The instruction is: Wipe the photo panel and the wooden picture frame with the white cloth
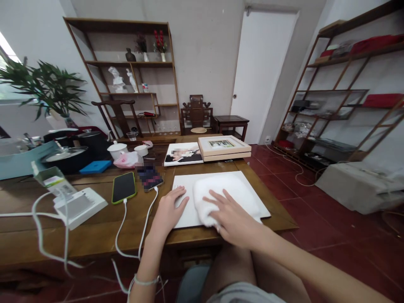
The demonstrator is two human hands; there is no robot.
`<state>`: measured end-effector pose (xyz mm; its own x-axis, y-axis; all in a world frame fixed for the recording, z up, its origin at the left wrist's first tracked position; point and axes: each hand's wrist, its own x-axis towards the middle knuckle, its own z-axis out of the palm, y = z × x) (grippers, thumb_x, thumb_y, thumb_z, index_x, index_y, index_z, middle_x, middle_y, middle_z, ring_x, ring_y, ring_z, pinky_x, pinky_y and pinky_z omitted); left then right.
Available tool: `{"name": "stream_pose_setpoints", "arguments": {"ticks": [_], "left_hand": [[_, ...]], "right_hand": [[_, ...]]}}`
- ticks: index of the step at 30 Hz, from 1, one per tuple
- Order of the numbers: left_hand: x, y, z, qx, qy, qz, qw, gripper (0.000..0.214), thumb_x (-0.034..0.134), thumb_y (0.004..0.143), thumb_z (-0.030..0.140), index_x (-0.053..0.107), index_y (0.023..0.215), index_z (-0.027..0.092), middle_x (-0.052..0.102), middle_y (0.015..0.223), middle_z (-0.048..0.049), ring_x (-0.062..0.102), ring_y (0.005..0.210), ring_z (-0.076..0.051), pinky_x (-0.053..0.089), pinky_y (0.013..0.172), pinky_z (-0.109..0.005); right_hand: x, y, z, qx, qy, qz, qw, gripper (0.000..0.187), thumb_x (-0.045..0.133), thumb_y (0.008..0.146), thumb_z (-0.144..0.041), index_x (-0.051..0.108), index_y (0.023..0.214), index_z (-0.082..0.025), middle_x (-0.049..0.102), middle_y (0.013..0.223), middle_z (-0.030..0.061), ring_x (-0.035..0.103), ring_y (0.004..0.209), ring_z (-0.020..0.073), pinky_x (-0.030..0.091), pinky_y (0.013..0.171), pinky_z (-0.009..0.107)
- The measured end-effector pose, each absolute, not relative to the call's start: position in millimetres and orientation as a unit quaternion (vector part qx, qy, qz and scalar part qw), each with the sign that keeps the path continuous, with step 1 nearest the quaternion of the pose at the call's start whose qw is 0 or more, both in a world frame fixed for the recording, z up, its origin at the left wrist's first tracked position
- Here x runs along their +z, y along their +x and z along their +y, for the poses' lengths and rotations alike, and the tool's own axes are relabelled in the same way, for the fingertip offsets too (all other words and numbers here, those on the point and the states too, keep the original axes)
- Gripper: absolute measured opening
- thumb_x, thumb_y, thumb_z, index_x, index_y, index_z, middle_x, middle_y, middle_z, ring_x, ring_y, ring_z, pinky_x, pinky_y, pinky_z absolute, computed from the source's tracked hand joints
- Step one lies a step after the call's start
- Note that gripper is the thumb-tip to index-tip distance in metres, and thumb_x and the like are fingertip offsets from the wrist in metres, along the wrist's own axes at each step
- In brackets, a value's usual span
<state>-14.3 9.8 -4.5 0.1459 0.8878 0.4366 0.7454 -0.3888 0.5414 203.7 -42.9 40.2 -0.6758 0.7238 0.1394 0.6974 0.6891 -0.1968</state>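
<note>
**Fig.** Head view; person seated at a table [94, 227].

**Grip.** R hand [232, 216] lies flat on a white cloth [233, 189], palm down, fingers spread. It is pressing, not clenched, w/ nothing pinched. L hand [168, 210] is likewise released: fingertips rest on the near-left part of a white board [184, 183], grasping nothing.

**Position re. grip.** The cloth sits directly under the R palm & fingers. It bunches out past the fingertips and toward the thumb side, so most of it lies ahead of the hand, away from the body. The board lies under both hands. It runs on ahead of the R fingertips and out to either side; its near edge passes approx. under the R palm, close to the table edge.

**Technique (judgement).** The step in hand reads as rubbing the cloth over the board.
- Use light, even palm pressure.
- Hold the cloth flat betw. hand & surface, not balled up.
- Overlap the strokes.
- Let the L hand bear down as a stop so the board doesn't slide toward the near edge.

**Surroundings.** Just beyond the L hand is a phone [123, 187] on a cable [148, 210]. Ahead of the board, well apart from both hands, are a print [183, 153] & frames [224, 147].
</note>
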Motion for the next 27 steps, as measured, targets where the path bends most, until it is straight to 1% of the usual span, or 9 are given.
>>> {"name": "stream_pose_setpoints", "arguments": {"ticks": [3,5,10,14,16,19,21,24,27], "left_hand": [[-4,-13,9,0.363,0.749,0.545,0.099,0.034,0.052,0.081,0.033,0.067,0.104,0.013,0.065,0.117,-0.0128,0.058,0.114,-0.024,0.042,0.102,-0.039],[-3,-13,9,0.365,0.75,0.544,0.098,0.034,0.052,0.081,0.033,0.067,0.104,0.013,0.065,0.117,-0.0125,0.058,0.114,-0.025,0.042,0.101,-0.039],[-3,-14,9,0.362,0.748,0.547,0.099,0.033,0.053,0.081,0.033,0.068,0.103,0.013,0.065,0.117,-0.0121,0.058,0.114,-0.024,0.041,0.102,-0.039],[-2,-14,9,0.359,0.746,0.551,0.101,0.034,0.052,0.082,0.034,0.068,0.103,0.013,0.065,0.118,-0.0119,0.057,0.114,-0.024,0.041,0.102,-0.039],[-2,-15,9,0.361,0.748,0.548,0.101,0.033,0.05,0.083,0.033,0.068,0.102,0.014,0.065,0.117,-0.0115,0.058,0.114,-0.024,0.042,0.102,-0.04],[-3,-15,11,0.369,0.75,0.54,0.1,0.032,0.047,0.085,0.031,0.069,0.101,0.014,0.066,0.115,-0.0112,0.059,0.112,-0.024,0.043,0.101,-0.039],[-5,-15,13,0.372,0.751,0.537,0.097,0.033,0.046,0.085,0.03,0.069,0.101,0.013,0.066,0.114,-0.0117,0.059,0.112,-0.023,0.043,0.101,-0.039],[-6,-15,13,0.375,0.753,0.534,0.092,0.033,0.046,0.084,0.028,0.068,0.103,0.012,0.066,0.114,-0.0127,0.059,0.112,-0.023,0.043,0.101,-0.037],[-5,-15,11,0.374,0.754,0.533,0.09,0.033,0.046,0.084,0.026,0.068,0.103,0.011,0.066,0.116,-0.0129,0.059,0.112,-0.024,0.042,0.101,-0.038]], "right_hand": [[47,217,-72,0.114,-0.369,-0.917,0.102,0.032,0.047,0.07,-0.007,0.065,0.094,-0.02,0.043,0.141,0.0054,0.019,0.137,0.0241,0.009,0.112,0.049],[52,226,-73,0.142,-0.375,-0.91,0.106,0.031,0.046,0.071,-0.007,0.065,0.092,-0.021,0.046,0.138,0.0049,0.024,0.136,0.0217,0.014,0.112,0.044],[59,231,-18,0.173,-0.389,-0.896,0.125,0.024,0.042,0.087,-0.023,0.062,0.099,-0.02,0.06,0.122,0.0064,0.045,0.122,0.0251,0.031,0.103,0.041],[56,214,38,0.148,-0.427,-0.88,0.149,0.031,0.035,0.092,-0.032,0.063,0.096,-0.018,0.066,0.109,0.008,0.055,0.106,0.0258,0.037,0.096,0.041],[51,202,56,0.13,-0.44,-0.874,0.159,0.03,0.034,0.091,-0.026,0.062,0.098,-0.016,0.063,0.113,0.0107,0.052,0.11,0.0267,0.033,0.098,0.044],[45,187,58,0.106,-0.447,-0.874,0.157,0.028,0.04,0.084,-0.014,0.062,0.102,-0.013,0.057,0.123,0.015,0.037,0.127,0.0291,0.02,0.105,0.05],[42,183,42,0.099,-0.437,-0.882,0.147,0.031,0.044,0.078,-0.009,0.062,0.102,-0.013,0.058,0.123,0.0156,0.028,0.133,0.0278,0.014,0.107,0.05],[44,191,-3,0.1,-0.39,-0.906,0.129,0.036,0.046,0.07,-0.005,0.063,0.101,-0.014,0.061,0.119,0.014,0.026,0.135,0.0244,0.013,0.109,0.047],[54,209,-54,0.142,-0.341,-0.922,0.12,0.033,0.046,0.07,-0.006,0.063,0.095,-0.018,0.058,0.124,0.0098,0.025,0.135,0.0201,0.012,0.111,0.044]]}}
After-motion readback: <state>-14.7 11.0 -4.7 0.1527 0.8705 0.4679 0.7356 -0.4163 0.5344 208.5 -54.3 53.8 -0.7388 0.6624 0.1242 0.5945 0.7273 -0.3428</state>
